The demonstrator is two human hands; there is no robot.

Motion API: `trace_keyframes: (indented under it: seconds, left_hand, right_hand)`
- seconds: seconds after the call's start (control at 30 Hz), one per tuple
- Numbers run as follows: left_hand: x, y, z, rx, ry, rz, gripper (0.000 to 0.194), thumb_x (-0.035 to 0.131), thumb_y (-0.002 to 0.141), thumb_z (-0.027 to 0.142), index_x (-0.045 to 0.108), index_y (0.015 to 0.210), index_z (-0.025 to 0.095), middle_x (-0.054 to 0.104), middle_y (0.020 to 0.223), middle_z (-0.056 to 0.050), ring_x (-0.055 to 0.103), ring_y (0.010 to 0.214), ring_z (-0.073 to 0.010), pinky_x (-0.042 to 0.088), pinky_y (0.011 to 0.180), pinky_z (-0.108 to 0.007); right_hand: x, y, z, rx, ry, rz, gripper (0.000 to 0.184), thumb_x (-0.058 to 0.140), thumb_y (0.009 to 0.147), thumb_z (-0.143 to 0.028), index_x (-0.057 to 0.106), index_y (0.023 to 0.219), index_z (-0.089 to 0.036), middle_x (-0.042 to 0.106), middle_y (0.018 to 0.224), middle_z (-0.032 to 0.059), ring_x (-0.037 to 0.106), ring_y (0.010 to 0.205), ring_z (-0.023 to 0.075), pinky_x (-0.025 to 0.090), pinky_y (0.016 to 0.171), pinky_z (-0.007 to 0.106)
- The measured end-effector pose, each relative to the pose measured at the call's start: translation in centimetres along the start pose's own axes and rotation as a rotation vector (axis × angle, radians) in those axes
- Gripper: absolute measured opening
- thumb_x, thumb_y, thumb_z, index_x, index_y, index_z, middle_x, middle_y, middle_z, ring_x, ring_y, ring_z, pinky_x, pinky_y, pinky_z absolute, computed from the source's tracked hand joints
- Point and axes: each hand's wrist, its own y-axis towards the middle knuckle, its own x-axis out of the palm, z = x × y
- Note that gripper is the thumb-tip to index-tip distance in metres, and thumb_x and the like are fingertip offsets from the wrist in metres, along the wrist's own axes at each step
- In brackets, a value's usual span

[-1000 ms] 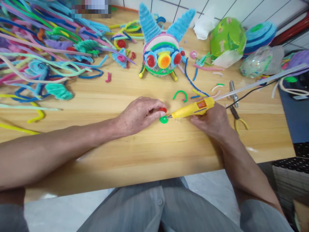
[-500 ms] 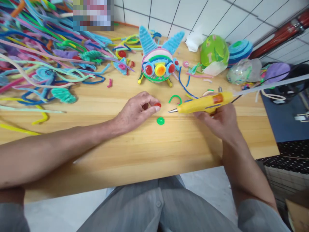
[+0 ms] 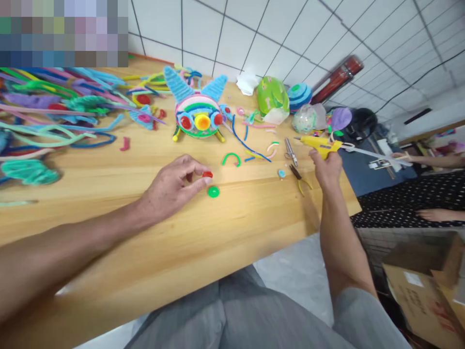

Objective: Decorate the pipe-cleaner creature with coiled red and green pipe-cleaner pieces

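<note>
My left hand [image 3: 178, 186] pinches a small red button [image 3: 207, 175] between thumb and fingertips, just above the wooden table [image 3: 232, 228]. A green button [image 3: 213, 192] lies on the wood right below those fingertips. My right hand [image 3: 329, 169] is wrapped round the handle of a yellow glue gun [image 3: 321, 144], held up near the table's right end, its nozzle pointing left. A white glue stick [image 3: 378, 154] runs out of its back. Behind my left hand stands a round creature figure [image 3: 198, 114] with blue ears, red button eyes and a yellow nose.
Pliers [image 3: 300, 180] and a metal tool [image 3: 291, 152] lie left of my right hand. A heap of pipe cleaners [image 3: 65, 106] covers the left side. A green wrapped ball [image 3: 273, 99] and a red flask [image 3: 337, 77] are along the wall. Another person's hand [image 3: 401, 156] is at far right.
My right hand has carried the glue gun away to the right, away from the buttons, uncovering the pliers. My left hand still pinches the red button. The view has swung right.
</note>
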Motion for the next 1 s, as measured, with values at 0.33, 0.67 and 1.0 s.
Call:
trace_keyframes:
  seconds: [0.33, 0.67, 1.0]
  left_hand:
    - [0.3, -0.2, 0.3, 0.041, 0.022, -0.043, 0.010, 0.070, 0.097, 0.031, 0.076, 0.102, 0.025, 0.074, 0.094, -0.004, 0.067, 0.081, -0.0179, 0.054, 0.070, -0.031]
    - [0.7, -0.8, 0.2, 0.111, 0.074, -0.100, 0.014, 0.071, 0.098, 0.024, 0.076, 0.111, 0.022, 0.073, 0.101, -0.007, 0.070, 0.093, -0.0196, 0.057, 0.080, -0.033]
    - [1.0, -0.8, 0.0, 0.215, 0.211, -0.199, 0.015, 0.071, 0.099, 0.026, 0.075, 0.113, 0.022, 0.074, 0.103, -0.008, 0.070, 0.097, -0.0227, 0.053, 0.085, -0.039]
  right_hand:
    - [4.1, 1.4, 3.1, 0.205, -0.110, 0.035, 0.026, 0.076, 0.079, -0.038, 0.063, 0.094, -0.022, 0.073, 0.101, 0.0208, 0.057, 0.083, 0.0261, 0.036, 0.078, 0.042]
    - [1.7, -0.2, 6.0, -0.030, -0.326, 0.227, 0.040, 0.079, 0.084, -0.051, 0.067, 0.103, -0.018, 0.071, 0.096, 0.0202, 0.062, 0.100, 0.0353, 0.042, 0.091, 0.055]
    - [0.3, -9.7, -7.2, -0.768, -0.020, -0.114, 0.046, 0.072, 0.094, -0.043, 0.061, 0.133, -0.022, 0.071, 0.128, 0.0169, 0.063, 0.127, 0.0352, 0.048, 0.108, 0.057]
